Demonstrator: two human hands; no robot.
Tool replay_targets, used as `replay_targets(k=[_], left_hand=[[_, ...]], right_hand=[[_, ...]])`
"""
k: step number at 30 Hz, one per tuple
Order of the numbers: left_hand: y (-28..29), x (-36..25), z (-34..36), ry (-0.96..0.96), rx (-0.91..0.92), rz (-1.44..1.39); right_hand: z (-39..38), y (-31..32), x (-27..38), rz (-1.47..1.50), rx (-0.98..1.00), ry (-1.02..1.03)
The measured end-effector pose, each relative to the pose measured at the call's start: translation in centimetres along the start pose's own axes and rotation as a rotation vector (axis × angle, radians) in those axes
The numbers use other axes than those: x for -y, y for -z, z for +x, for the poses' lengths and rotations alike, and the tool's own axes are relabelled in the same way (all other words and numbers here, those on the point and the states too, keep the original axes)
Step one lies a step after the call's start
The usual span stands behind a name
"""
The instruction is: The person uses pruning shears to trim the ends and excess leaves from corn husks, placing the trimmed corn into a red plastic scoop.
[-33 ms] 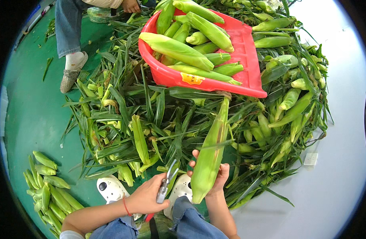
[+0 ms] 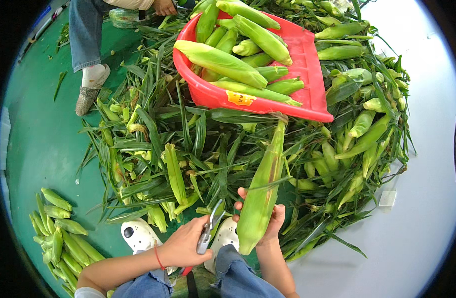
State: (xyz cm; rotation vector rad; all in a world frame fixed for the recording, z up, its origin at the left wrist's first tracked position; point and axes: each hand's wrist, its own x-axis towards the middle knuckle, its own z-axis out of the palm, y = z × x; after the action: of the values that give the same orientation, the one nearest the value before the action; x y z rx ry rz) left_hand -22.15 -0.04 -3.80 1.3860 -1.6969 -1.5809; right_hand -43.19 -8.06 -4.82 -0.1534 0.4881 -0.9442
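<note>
left hand [image 2: 189, 242] slanted in from lower left, curled round one pair of shears [image 2: 204, 239], right hand [image 2: 272, 226] raised from below, clasped round the lower part of one corn ear [image 2: 260, 198], its far end pointed toward one red scoop [image 2: 311, 89], two white clogs [image 2: 139, 236] worn beneath

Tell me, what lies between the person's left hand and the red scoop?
In the head view, a heap of long green leaves lies between the left hand and the red scoop.
</note>
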Motion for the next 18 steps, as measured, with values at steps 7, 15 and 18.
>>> replay_targets(k=[7, 15, 18], left_hand=[[0.6, -1.0, 0.4, -0.082, -0.143, 0.243], [0.7, -1.7, 0.5, -0.116, -0.216, 0.306], [0.7, -1.5, 0.5, -0.087, -0.254, 0.252]], right_hand=[[0.0, 0.2, -1.2, -0.155, -0.073, -0.088], [0.5, -1.5, -1.7, -0.415, -0.053, -0.002], [0.9, -2.9, -1.8, -0.619, -0.105, 0.077]])
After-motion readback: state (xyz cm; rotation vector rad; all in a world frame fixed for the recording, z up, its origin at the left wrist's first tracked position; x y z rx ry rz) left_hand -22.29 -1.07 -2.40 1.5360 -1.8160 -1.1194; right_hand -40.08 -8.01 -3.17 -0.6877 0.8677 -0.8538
